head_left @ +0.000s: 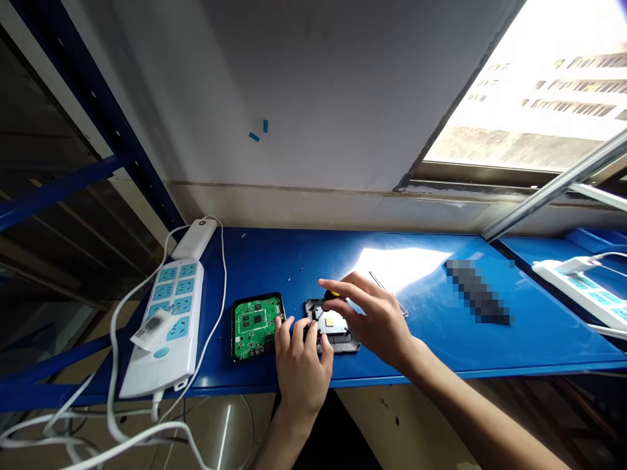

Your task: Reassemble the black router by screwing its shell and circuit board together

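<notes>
My right hand [375,313] pinches the yellow and black handle of a small screwdriver [334,296] between thumb and fingers. Its shaft slants down toward a black plastic cover [349,346] with a silvery metal plate [323,321] and a small tan pad on it. Whether the tip touches is too small to tell. My left hand [302,365] lies with fingers spread at the cover's left side, fingertips and thumb resting at its edge. Just left of these fingers sits a green circuit board [252,326] in a black housing.
A white power strip [164,320] with a paper tag and loose white cables [220,300] takes up the table's left end. Behind my right hand lies a thin rod [377,281]. Farther right are a blurred dark object [477,294] and another power strip [588,287].
</notes>
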A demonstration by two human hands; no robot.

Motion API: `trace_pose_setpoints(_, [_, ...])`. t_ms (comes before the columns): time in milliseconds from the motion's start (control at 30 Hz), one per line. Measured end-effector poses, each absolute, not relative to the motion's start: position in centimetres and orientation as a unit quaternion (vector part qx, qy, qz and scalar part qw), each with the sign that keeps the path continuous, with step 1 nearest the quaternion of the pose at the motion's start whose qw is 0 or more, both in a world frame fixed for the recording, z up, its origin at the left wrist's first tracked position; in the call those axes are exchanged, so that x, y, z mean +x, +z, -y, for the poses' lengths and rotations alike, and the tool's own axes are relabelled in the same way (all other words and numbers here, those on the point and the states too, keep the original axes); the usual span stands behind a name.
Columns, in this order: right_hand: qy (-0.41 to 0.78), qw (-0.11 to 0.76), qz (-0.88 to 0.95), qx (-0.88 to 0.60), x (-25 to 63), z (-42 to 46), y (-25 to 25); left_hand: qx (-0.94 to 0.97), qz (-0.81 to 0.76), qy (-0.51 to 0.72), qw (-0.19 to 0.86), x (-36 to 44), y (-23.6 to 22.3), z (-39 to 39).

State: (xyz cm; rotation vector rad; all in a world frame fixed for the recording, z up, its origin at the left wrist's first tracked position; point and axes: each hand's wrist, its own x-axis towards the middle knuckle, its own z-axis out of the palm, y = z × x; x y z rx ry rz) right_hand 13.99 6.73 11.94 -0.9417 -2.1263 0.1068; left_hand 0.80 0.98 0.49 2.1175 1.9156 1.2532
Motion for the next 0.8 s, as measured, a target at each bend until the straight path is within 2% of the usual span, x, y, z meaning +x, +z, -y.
trace_pose_setpoints(300, [0.112,0.388,0.851,-0.336,14.4,-6.0,12.3,0.676,-0.617,0.403,0.008,0.7,0.5,-1.0])
trace_pose_setpoints(533, [0.057,0.419,0.821,-0.382,14.3,-6.9,12.4,0.677,-0.617,0.401,0.007,0.7,0.7,-1.0])
trace_pose_setpoints(800, [0.116,0.357,0.856,-0.356,14.3,-6.1,11.7,0.678,-0.617,0.399,0.007,0.7,0.7,-1.0])
